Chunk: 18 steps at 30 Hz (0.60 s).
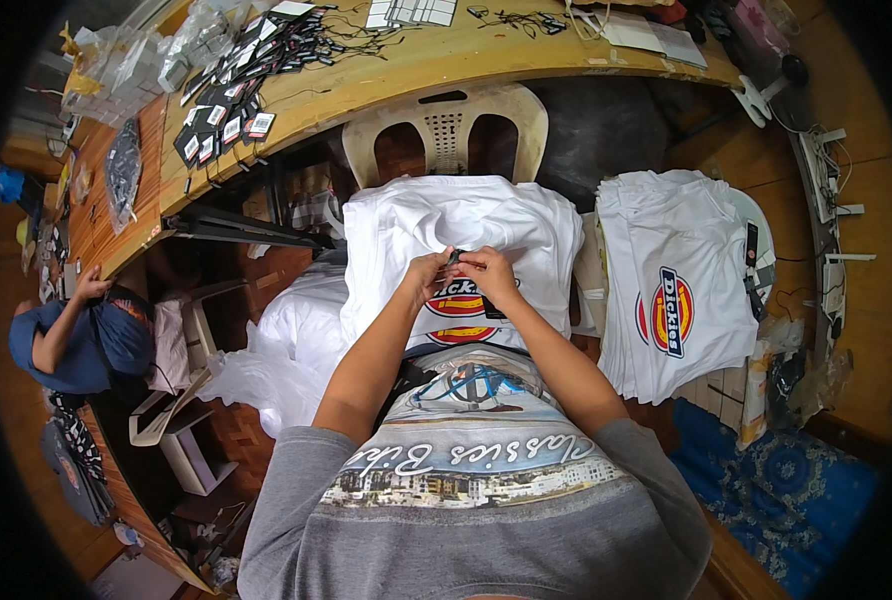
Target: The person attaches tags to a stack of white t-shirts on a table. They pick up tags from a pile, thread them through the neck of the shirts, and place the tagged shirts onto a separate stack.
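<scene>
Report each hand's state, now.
Left hand: closed, holding a small dark item.
Right hand: closed, pinching at the same small dark item.

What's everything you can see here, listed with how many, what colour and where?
Printed T-shirts: two piles, white, one under the hands, one to the right
Small piece: one, black, between both hands
Hang tags: too many to count, mostly black, table's upper left
Wooden table: one, yellow-brown, across the top
White cards: several, white, table's far side
Clear plastic bags: several, transparent, upper left
Plastic chair: one, cream, behind the nearer pile
Plastic bag: one or more, whitish, left of that pile
Patterned cloth: one, blue, lower right
Co-worker: one, blue top, far left
Hands: two, bare, centre; left, right
</scene>
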Motion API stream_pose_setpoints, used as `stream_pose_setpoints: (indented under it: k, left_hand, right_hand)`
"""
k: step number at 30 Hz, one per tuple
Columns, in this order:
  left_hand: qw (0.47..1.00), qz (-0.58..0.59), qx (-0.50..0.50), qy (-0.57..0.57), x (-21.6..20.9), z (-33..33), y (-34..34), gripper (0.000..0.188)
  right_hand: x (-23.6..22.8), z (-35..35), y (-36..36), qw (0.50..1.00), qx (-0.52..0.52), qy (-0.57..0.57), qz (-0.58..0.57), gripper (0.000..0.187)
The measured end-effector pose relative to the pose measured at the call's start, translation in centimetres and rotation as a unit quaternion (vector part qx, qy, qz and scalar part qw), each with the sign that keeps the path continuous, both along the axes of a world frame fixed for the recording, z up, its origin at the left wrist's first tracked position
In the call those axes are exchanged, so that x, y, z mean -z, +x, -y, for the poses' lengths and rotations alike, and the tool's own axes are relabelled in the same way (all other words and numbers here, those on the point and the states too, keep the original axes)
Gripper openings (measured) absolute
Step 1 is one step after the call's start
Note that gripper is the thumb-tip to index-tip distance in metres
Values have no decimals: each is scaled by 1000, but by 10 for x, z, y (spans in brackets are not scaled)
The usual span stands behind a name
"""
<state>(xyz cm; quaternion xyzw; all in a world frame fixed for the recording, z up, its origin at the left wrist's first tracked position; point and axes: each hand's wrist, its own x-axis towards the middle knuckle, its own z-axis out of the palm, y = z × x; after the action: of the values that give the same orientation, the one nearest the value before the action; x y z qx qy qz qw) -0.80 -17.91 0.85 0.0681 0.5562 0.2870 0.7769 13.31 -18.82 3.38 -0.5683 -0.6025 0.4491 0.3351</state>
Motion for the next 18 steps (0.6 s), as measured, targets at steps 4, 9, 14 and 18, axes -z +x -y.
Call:
stream_pose_setpoints:
  k: [4, 9, 14, 18]
  left_hand:
    - [1000, 4, 14, 2, -4, 0, -1, 24]
    - [999, -50, 14, 6, -6, 1, -4, 26]
    - [702, -518, 85, 481, -32, 13, 7, 18]
    - [632, -529, 189, 534, -34, 14, 7, 10]
  right_hand:
    - [-17, 3, -4, 992, 12, 18, 128, 11]
    - [-9, -3, -1, 1000, -13, 18, 9, 13]
    - [6, -5, 8, 997, 35, -70, 1, 13]
    - [-3, -9, 11, 998, -26, 31, 37, 11]
